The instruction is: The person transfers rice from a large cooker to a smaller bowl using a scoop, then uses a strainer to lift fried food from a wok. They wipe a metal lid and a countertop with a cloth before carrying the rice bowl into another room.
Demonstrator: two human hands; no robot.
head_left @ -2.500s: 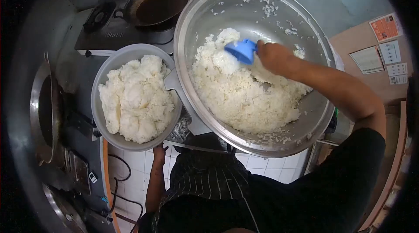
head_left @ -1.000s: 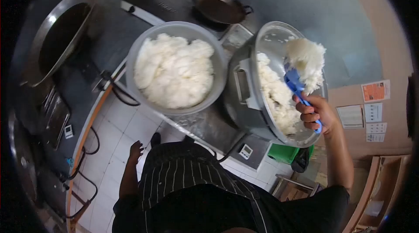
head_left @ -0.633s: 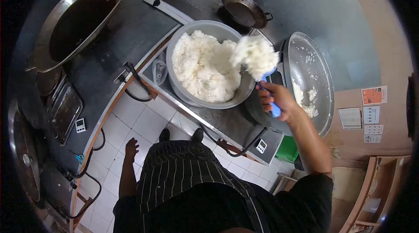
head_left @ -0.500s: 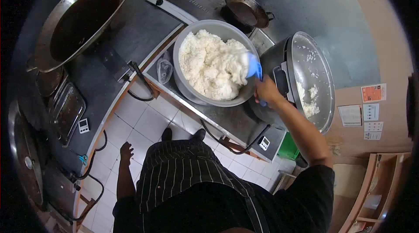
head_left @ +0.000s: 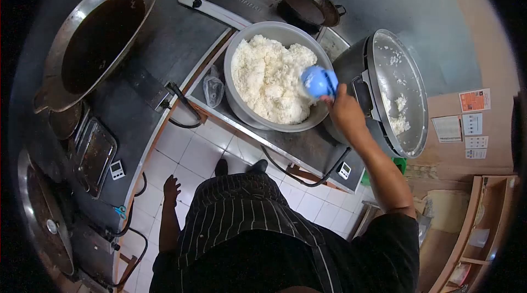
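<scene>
My right hand (head_left: 348, 112) grips the handle of a blue rice scoop (head_left: 318, 81), whose bowl is over the right side of a big grey pot (head_left: 229, 95). White cooked rice (head_left: 269, 76) fills much of this pot, heaped unevenly. Just right of my hand stands a second large pot (head_left: 351, 65) with its metal lid (head_left: 409, 101) tilted up; clumps of rice stick to the lid's inner face. Down at my side, my left hand (head_left: 171, 188) hangs above the floor with loose, parted fingers and nothing in them.
A wide wok (head_left: 52, 81) of dark liquid is at the upper left. Behind the rice pot are a gas stove (head_left: 192, 4) and a small pan (head_left: 307, 7). A crumpled plastic bag (head_left: 213, 90) touches the pot's left side. Timers, trays and hoses line the counters.
The scoop has turned in my right hand, its rounded bowl now showing beside the rice heap. The whole view has shifted slightly. My left hand still hangs down.
</scene>
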